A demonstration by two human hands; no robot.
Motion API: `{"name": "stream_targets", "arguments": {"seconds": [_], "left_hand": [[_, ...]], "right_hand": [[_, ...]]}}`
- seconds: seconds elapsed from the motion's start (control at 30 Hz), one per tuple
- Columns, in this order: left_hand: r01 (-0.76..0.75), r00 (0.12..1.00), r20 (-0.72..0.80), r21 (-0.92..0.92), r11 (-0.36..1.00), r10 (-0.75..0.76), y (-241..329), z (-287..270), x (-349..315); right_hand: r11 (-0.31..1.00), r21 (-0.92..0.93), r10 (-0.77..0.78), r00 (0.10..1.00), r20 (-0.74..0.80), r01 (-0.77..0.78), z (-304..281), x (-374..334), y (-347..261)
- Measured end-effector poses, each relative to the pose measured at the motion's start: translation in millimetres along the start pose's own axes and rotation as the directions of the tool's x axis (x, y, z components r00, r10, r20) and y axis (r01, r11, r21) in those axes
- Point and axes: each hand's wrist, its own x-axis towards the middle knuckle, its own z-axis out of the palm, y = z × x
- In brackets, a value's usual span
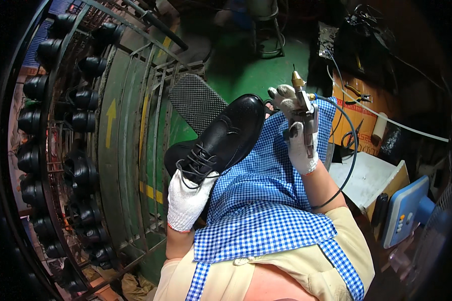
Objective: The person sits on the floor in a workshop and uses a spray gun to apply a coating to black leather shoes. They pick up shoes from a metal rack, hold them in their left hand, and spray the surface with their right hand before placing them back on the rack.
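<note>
Right hand (300, 148) fingers wrapped round spray gun (311, 131), left hand (188, 201) fingers hidden at shoe (232, 131), can't tell; I'd steady shoe before aiming.

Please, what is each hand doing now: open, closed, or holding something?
Left hand: holding the black shoe.
Right hand: holding the brass-tipped metal tool.

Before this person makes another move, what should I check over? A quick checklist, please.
1. Left hand supporting the black shoe: ok, at its ankle end.
2. Right hand holding the metal tool: ok.
3. Brass tip pointed away from the shoe: ok.
4. Black hose attached to the tool: ok, it looks joined.
5. Laces tucked away: not ok, a loop hangs over the glove.
6. Air pressure: cannot tell.
</note>
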Motion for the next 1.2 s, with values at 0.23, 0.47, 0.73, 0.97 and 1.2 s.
{"name": "stream_targets", "arguments": {"seconds": [0.23,0.47,0.73,0.97,1.2], "left_hand": [[0.062,0.998,0.001,0.040,0.997,-0.062,0,-2,-3],[0.089,0.996,0.028,-0.046,0.995,-0.088,9,-2,1],[0.116,0.993,0.018,-0.413,0.903,-0.119,-18,-16,-3],[0.023,0.911,-0.397,-0.221,0.975,-0.112,-63,-112,-61],[-0.075,-0.006,-0.959,-0.280,0.957,-0.282,-48,-174,-226]], "right_hand": [[0.969,-0.184,-0.140,0.979,0.151,0.167,23,15,-6],[0.865,-0.492,-0.007,0.981,0.192,0.102,8,0,-26],[0.994,-0.107,0.018,1.000,0.002,-0.018,15,-21,-5],[0.987,-0.071,0.154,0.981,0.116,-0.147,38,-18,80],[0.980,-0.185,0.086,0.996,0.038,-0.077,45,1,81]]}}
